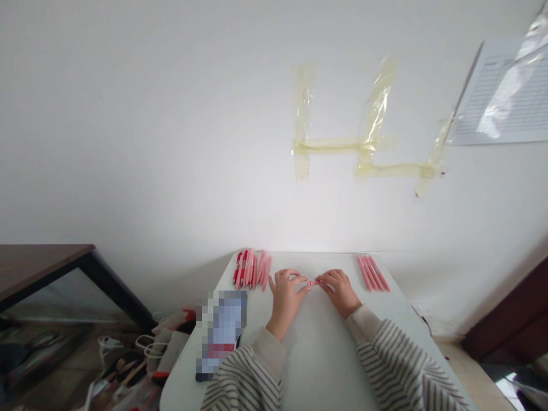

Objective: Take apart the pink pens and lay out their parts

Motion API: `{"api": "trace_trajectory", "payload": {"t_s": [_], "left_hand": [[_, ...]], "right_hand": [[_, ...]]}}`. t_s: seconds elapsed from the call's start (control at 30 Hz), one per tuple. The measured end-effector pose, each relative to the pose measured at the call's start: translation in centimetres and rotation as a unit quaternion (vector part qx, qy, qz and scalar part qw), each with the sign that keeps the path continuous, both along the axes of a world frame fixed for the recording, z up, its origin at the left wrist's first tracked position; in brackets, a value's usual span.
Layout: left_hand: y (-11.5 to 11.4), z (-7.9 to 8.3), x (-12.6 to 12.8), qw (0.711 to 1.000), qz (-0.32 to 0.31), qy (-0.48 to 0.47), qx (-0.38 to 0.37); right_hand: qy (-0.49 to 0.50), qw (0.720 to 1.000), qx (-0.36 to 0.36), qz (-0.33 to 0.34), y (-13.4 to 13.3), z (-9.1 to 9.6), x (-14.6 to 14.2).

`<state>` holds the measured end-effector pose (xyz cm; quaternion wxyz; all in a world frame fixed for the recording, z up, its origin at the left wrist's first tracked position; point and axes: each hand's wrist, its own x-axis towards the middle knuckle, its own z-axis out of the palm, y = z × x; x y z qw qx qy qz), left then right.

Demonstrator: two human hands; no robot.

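A plain white wall (171,125) fills most of what I get through the head camera. Below it I see a pale tabletop (325,365) with rounded corners, its far edge close to the wall. To the left I have a dark-framed stand with a brown top (43,268), and to the right a reddish-brown piece of furniture (505,311). Heaped bags and cables (165,348) lie low at the left, beside the tabletop. On the wall I make out yellowish tape strips (331,146) and, at the upper right, a printed sheet (500,103) taken across by clear tape; its text is too small for me to read. A flat object (225,325), pixelated on my feed, lies at the tabletop's left side.

Both arms reach in from the near edge in striped sleeves. The left hand (291,285) has its fingers bent and spread, thumb and forefinger pinching one end of a small pink piece (314,282). The right hand (338,288) is more curled, its fingertips closed around the other end. I have that piece between the hands, over the tabletop's far half. A bunch of red and pink pens (252,270) lies left of them; a row of pink pens (374,273) lies to the right.
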<state>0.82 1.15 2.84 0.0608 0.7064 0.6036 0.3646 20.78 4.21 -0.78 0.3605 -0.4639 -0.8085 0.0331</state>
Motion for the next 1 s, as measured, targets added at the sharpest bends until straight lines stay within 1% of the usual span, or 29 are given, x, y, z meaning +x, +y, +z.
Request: {"api": "trace_trajectory", "payload": {"t_s": [0.23,0.53,0.77,1.0], "left_hand": [[-0.5,0.7,0.0,0.999,0.032,0.026,-0.009],[-0.7,0.5,-0.5,0.991,0.097,0.09,-0.029],[-0.9,1.0,-0.7,0.985,0.134,0.103,-0.037],[-1.1,1.2,-0.9,0.973,0.171,0.147,-0.041]], "right_hand": [[0.021,0.999,0.016,-0.029,-0.2,0.4,0.1],[0.041,0.997,0.036,-0.054,0.2,0.2,0.4],[0.041,0.997,0.043,-0.056,0.3,0.0,0.6],[0.05,0.996,0.044,-0.056,0.3,0.1,0.6]]}}
